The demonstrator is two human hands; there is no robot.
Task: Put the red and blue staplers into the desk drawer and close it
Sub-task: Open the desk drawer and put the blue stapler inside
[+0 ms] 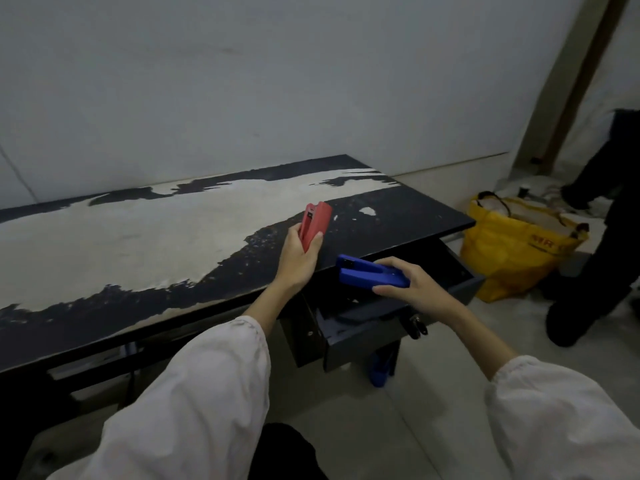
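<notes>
A worn black desk (104, 244) with bare pale patches stands against a grey wall, its drawer (398, 306) open at centre right. The left hand (298, 258) grips the red stapler (313, 225) above the desktop; the right hand (415, 285) clasps the blue stapler (367, 273) over the drawer, a yellow bag (512, 247) on the floor at right

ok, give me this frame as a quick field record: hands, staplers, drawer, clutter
left hand: holds the red stapler, tilted up, over the desk
right hand: holds the blue stapler over the open drawer
drawer: pulled out, under the desk's right end; keys hang at its front
staplers in drawer: neither yet
floor clutter: yellow bag right of the desk
bystander: person in dark clothes at far right
</notes>
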